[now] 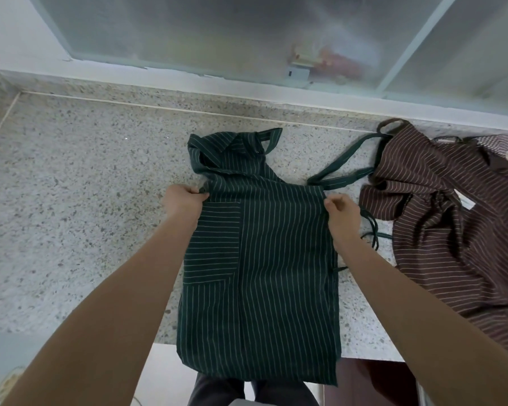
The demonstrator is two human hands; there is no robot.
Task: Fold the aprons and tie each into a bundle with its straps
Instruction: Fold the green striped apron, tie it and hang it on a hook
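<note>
Head view: I count two aprons. The green striped apron point(264, 259) lies lengthwise on the speckled counter point(85, 200), its lower edge hanging over the near side. My left hand point(184, 200) pinches its left edge with curled fingers point(195, 191); my right hand point(342, 213) grips the right edge likewise. One green strap point(346, 162) trails just beyond my right fingers. The brown striped apron point(452, 215) lies crumpled further right.
</note>
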